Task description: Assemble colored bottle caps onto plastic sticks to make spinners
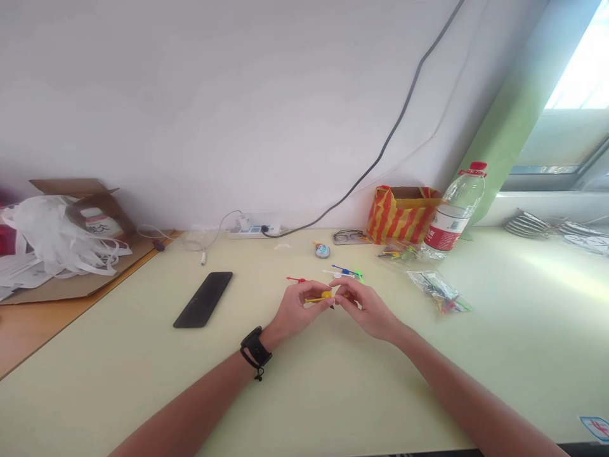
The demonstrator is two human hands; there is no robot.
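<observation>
My left hand (pixel 295 309) pinches a yellow plastic arrow-shaped piece (pixel 326 295) with a round middle. My right hand (pixel 368 309) meets it fingertip to fingertip, its thumb and fingers closed on the right end of the same yellow piece, partly hidden by the fingers. A small dark tip pokes out below the fingertips. Just behind the hands lie a red arrow piece (pixel 297 280), a white one (pixel 334 274), a blue one (pixel 346 270) and a bright green one (pixel 359 277).
A black phone (pixel 203 299) lies left. Behind are a round tin (pixel 322 251), glasses (pixel 349 237) and a power strip (pixel 254 230). To the right stand a striped bag (pixel 402 216) and a plastic bottle (pixel 451 212), near a clear packet (pixel 440 292) of coloured pieces.
</observation>
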